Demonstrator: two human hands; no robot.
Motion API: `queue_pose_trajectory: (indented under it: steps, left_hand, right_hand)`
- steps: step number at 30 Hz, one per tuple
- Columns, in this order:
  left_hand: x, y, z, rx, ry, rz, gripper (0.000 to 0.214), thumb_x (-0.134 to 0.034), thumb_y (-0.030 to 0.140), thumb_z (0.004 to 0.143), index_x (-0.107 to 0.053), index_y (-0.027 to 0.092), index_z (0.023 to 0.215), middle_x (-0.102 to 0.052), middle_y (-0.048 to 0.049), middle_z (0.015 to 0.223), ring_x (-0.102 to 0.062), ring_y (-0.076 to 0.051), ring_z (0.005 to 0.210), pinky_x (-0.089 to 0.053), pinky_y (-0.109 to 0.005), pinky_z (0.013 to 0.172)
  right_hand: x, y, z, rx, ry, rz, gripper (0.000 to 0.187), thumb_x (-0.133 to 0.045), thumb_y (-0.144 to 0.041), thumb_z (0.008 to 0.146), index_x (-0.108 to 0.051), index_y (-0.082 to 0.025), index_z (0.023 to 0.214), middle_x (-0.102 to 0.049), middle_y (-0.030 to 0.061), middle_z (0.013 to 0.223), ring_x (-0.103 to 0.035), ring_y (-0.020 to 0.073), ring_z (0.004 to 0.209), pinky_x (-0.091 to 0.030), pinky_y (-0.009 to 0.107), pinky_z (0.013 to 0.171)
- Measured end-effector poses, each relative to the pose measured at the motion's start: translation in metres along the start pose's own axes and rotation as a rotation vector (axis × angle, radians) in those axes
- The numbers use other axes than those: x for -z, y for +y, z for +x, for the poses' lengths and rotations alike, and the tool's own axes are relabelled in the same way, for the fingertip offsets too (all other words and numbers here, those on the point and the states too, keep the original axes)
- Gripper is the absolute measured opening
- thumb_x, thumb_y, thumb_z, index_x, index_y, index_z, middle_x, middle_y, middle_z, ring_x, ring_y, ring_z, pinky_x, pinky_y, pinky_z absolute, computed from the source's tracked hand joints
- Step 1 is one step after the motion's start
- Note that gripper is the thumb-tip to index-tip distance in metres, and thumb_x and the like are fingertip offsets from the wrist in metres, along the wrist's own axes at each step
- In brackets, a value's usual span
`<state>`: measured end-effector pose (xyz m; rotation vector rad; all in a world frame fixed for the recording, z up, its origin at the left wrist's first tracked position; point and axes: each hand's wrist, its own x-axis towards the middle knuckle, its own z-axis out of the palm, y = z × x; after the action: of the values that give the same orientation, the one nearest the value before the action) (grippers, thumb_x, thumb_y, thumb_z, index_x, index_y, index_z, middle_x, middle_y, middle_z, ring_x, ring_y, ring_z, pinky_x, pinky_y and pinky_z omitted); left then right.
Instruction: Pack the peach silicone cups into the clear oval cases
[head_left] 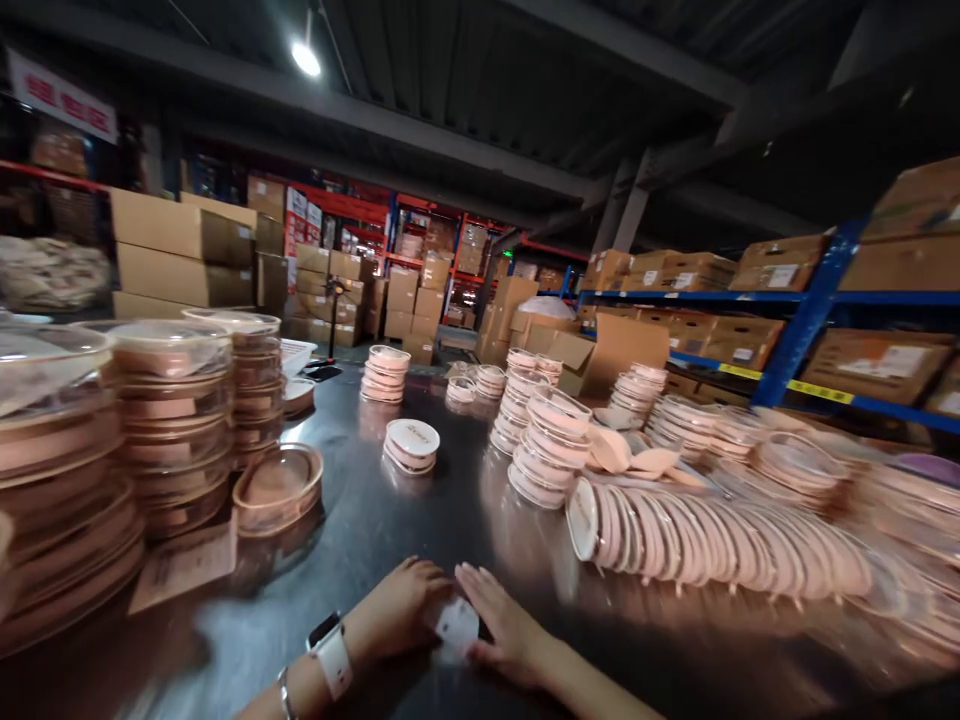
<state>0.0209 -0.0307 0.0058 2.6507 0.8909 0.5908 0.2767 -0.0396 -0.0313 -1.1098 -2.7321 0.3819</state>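
Note:
Between my two hands, low in the middle of the head view, is a small white piece (457,624) with rounded edges, perhaps a card or tag; blur hides its details. My left hand (401,603), with a watch on its wrist, has its fingers curled at the piece's left edge and seems to grip it. From the other side my right hand (511,632) reaches in, fingers stretched out and thumb apart, the thumb close to the piece's lower right edge. Beyond them stands a short stack of round, white-topped discs (412,446).
Tall stacks of clear round containers (176,430) stand at left, with a lone round container (279,490) and a paper sheet (187,562) beside them. A long row of leaning discs (712,540) and more stacks (551,450) fill the right side of the dark shiny table (360,520).

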Motion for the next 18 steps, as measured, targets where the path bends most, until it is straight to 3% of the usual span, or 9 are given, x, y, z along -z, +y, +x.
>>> queue_pose_trajectory:
  steps: [2, 4, 6, 9, 11, 14, 16, 18]
  left_hand:
    - [0.003, -0.002, 0.003, 0.110, 0.004, 0.055, 0.014, -0.065, 0.021, 0.084, -0.074, 0.020, 0.095, -0.077, -0.0102, 0.096, -0.072, -0.027, 0.091, -0.053, -0.036, 0.087]
    - [0.012, -0.004, 0.006, 0.240, 0.037, 0.117, 0.017, -0.058, 0.015, 0.087, -0.074, 0.019, 0.090, -0.077, -0.0095, 0.086, -0.073, -0.026, 0.082, -0.053, -0.033, 0.077]
    - [0.029, -0.009, 0.007, 0.378, 0.107, 0.174, 0.023, -0.056, 0.010, 0.087, -0.074, 0.020, 0.096, -0.077, -0.0076, 0.086, -0.073, -0.025, 0.082, -0.052, -0.030, 0.073]
    - [0.067, -0.019, -0.006, 0.647, 0.289, 0.284, 0.046, -0.049, 0.002, 0.088, -0.064, 0.023, 0.125, -0.075, -0.0087, 0.100, -0.073, -0.024, 0.086, -0.051, -0.028, 0.072]
    - [0.097, -0.029, -0.026, 0.864, 0.449, 0.380, 0.049, -0.039, 0.003, 0.093, -0.054, 0.017, 0.137, -0.071, -0.0154, 0.107, -0.072, -0.027, 0.086, -0.053, -0.032, 0.071]
    - [0.131, -0.044, -0.062, 1.150, 0.676, 0.490, 0.043, -0.025, 0.009, 0.097, -0.054, 0.001, 0.128, -0.065, -0.0277, 0.104, -0.070, -0.038, 0.089, -0.055, -0.046, 0.068]
    - [0.139, -0.057, -0.079, 1.219, 0.775, 0.492, 0.037, -0.030, 0.015, 0.100, -0.058, -0.001, 0.118, -0.064, -0.0274, 0.103, -0.069, -0.038, 0.092, -0.056, -0.051, 0.068]
    - [0.135, -0.070, -0.086, 1.165, 0.834, 0.444, 0.029, -0.047, 0.025, 0.100, -0.060, 0.006, 0.117, -0.066, -0.0182, 0.107, -0.068, -0.029, 0.093, -0.058, -0.048, 0.075]
  right_hand:
    - [-0.001, 0.009, 0.032, -0.037, 0.118, 0.079, 0.089, -0.033, -0.074, 0.094, -0.034, -0.009, 0.155, -0.035, 0.0198, 0.158, -0.031, 0.0301, 0.148, -0.029, 0.048, 0.121]
    - [0.002, 0.025, 0.068, -0.126, 0.309, 0.100, 0.083, -0.020, -0.070, 0.097, -0.042, -0.011, 0.151, -0.043, 0.0176, 0.154, -0.040, 0.0268, 0.144, -0.036, 0.044, 0.118]
    - [0.006, 0.043, 0.107, -0.218, 0.438, 0.089, 0.078, -0.014, -0.061, 0.100, -0.041, -0.008, 0.150, -0.047, 0.0187, 0.152, -0.045, 0.0259, 0.141, -0.039, 0.043, 0.116]
    - [0.012, 0.058, 0.163, -0.311, 0.531, 0.034, 0.072, -0.023, -0.047, 0.100, -0.032, 0.002, 0.152, -0.036, 0.0258, 0.156, -0.034, 0.0311, 0.147, -0.031, 0.049, 0.120]
    - [0.015, 0.059, 0.194, -0.368, 0.580, -0.014, 0.070, -0.038, -0.040, 0.096, -0.032, 0.003, 0.151, -0.030, 0.0275, 0.159, -0.027, 0.0365, 0.149, -0.024, 0.054, 0.121]
    - [0.017, 0.058, 0.225, -0.417, 0.624, -0.080, 0.066, -0.048, -0.029, 0.091, -0.037, -0.002, 0.151, -0.029, 0.0245, 0.160, -0.022, 0.0400, 0.150, -0.019, 0.058, 0.121]
    - [0.019, 0.058, 0.238, -0.422, 0.638, -0.115, 0.063, -0.050, -0.025, 0.090, -0.041, -0.007, 0.150, -0.032, 0.0207, 0.160, -0.020, 0.0388, 0.151, -0.018, 0.057, 0.121]
    - [0.019, 0.060, 0.246, -0.415, 0.641, -0.135, 0.058, -0.052, -0.023, 0.089, -0.047, -0.013, 0.147, -0.035, 0.0171, 0.159, -0.021, 0.0376, 0.151, -0.020, 0.056, 0.120]
